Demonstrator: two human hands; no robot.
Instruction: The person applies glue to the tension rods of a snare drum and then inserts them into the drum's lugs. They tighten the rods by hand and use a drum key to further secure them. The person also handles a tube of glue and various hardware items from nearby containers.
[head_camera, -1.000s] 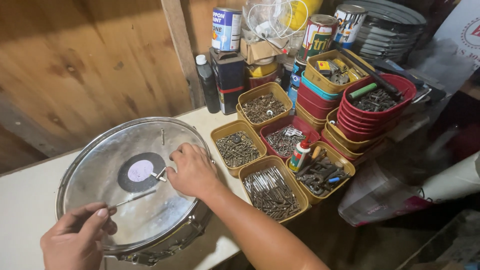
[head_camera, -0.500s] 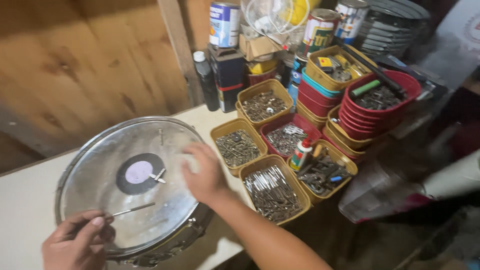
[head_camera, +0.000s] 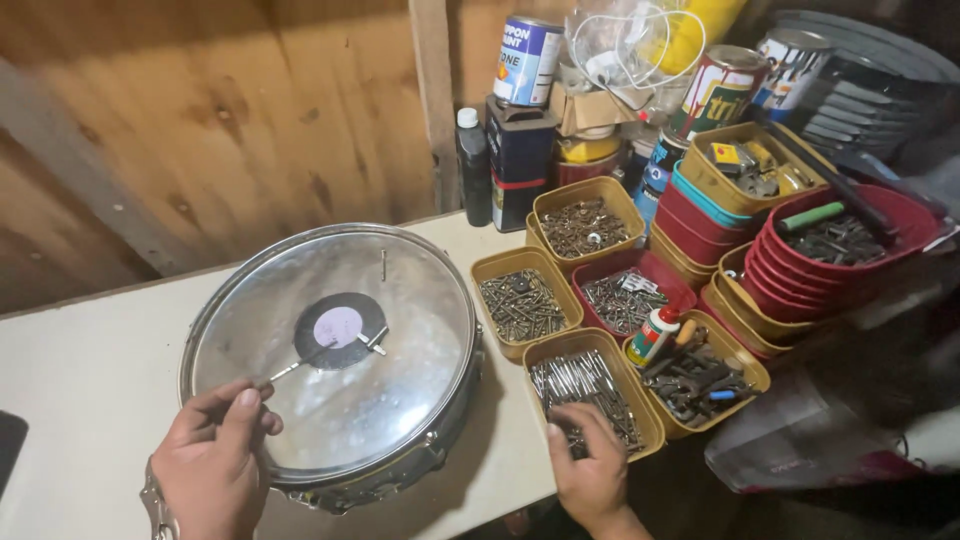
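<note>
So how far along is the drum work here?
Done: one rod lies on the drum head. In hand: left hand grips a thin rod at the rim; right hand digs into the nail tub. Left: cannot tell.

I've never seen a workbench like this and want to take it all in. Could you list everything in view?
Round silver snare drum with clear skin and dark centre patch: one, on the pale tabletop.
Thin metal rod: one, lying on the drum skin, at the left hand's fingertips.
Yellow plastic tubs of nails and screws: several, right of the drum.
Red plastic tubs: a stack, far right.
Small white glue bottle with red cap: one, among the tubs.
Paint tins: several, at the back.
Dark bottle with white cap: one, by the wooden wall.
Left hand: on the drum's near rim, grip on the rod.
Right hand: reaching into the nearest nail tub.
</note>
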